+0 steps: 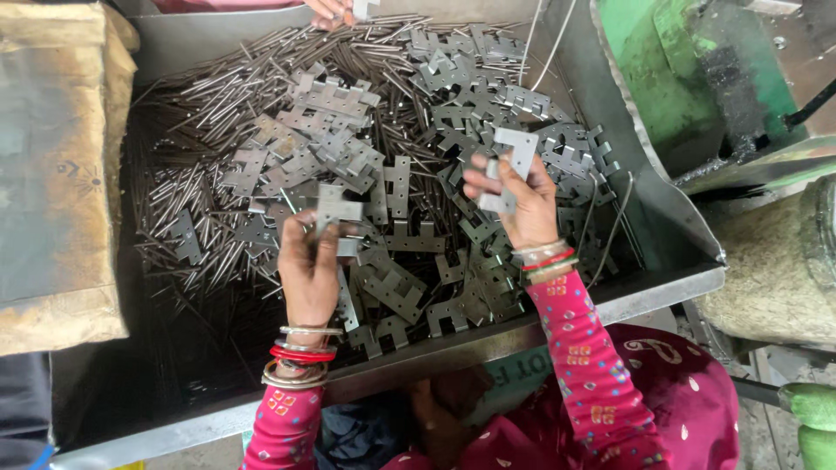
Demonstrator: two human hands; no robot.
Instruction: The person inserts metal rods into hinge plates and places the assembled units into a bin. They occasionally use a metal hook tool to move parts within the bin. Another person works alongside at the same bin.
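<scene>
My left hand [306,265] pinches a notched grey metal hinge plate [335,209] above the pile. My right hand [521,202] holds another grey hinge plate [515,155], raised a little higher, with part of it hidden behind my fingers. Both hands hover over a large metal tray [610,300] heaped with several loose hinge plates [409,287] and thin steel pins [218,96]. Bangles circle both wrists, and pink patterned sleeves cover my forearms.
Another person's fingers [329,10] reach in at the tray's far edge. A worn cardboard box [52,174] stands to the left. A green machine [688,78] and a rough sack-like bundle [766,278] stand to the right. Thin wires [544,52] run along the tray's right wall.
</scene>
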